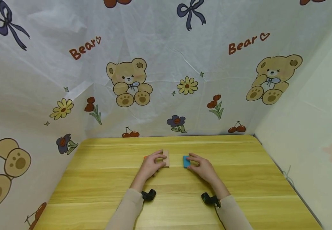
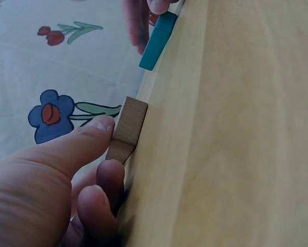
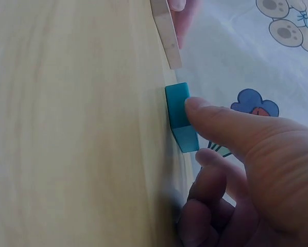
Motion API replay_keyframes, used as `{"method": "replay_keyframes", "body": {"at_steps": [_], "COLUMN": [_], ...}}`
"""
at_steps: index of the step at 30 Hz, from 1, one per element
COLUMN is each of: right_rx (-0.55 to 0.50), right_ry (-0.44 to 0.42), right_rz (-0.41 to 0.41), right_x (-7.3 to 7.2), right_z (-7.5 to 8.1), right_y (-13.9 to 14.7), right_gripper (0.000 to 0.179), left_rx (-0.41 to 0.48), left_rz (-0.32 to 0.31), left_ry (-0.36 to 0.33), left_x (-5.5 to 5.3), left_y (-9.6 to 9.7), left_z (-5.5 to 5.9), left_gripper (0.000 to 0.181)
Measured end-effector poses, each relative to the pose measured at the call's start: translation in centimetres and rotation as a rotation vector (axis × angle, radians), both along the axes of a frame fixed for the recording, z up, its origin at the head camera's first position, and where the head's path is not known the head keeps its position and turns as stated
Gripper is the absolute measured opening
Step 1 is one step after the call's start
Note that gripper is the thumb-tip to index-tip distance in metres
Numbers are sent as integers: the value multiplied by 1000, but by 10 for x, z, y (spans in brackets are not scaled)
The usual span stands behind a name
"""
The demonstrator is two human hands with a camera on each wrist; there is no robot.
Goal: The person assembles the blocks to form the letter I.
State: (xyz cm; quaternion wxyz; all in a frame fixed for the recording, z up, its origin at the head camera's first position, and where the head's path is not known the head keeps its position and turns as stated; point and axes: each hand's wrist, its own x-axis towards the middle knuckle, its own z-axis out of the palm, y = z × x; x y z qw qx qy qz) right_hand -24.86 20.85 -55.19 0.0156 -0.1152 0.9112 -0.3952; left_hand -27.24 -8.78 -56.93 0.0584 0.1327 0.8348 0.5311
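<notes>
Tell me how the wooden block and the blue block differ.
Color: the wooden block is a plain brownish wood tone, while the blue block is blue all over where it shows.
Length: in the head view, the wooden block looks longer front to back than the blue block.
Hand: the left hand touches the wooden block; the right hand touches the blue block.
Both are straight-edged blocks.

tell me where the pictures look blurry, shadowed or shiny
Head view: mostly crisp, pale sheen on the cloth toward the left; left wrist view: soft table grain, dark blur beside the left hand; right wrist view: grain also soft, dark blur beside the right hand.
</notes>
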Motion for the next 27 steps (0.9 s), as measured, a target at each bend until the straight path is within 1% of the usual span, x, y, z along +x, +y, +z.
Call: {"method": "replay_keyframes", "body": {"at_steps": [3, 8, 14, 17, 24, 27], "right_rx": [18, 41, 54, 59, 64, 63], "right_ry": [7, 30, 1, 1, 13, 16], "right_rz": [-6, -11, -14, -20, -17, -13], "right_x": [0, -1, -1, 0, 2, 1], "right_z": [-2, -3, -1, 1, -1, -1], "right_y": [0, -1, -2, -2, -1, -1], "right_gripper": [42, 41, 43, 42, 40, 41], "left_rx": [-4, -10, -45, -56, -56, -58], "left_rz": [8, 8, 14, 15, 20, 23], "left_ry": [4, 41, 82, 96, 75, 77], "left_x": [1, 1, -1, -1, 2, 3], "left_y": [1, 2, 3, 4, 3, 2], "left_z": [-1, -1, -1, -1, 0, 0], "left_gripper": [29, 29, 28, 28, 29, 28]}}
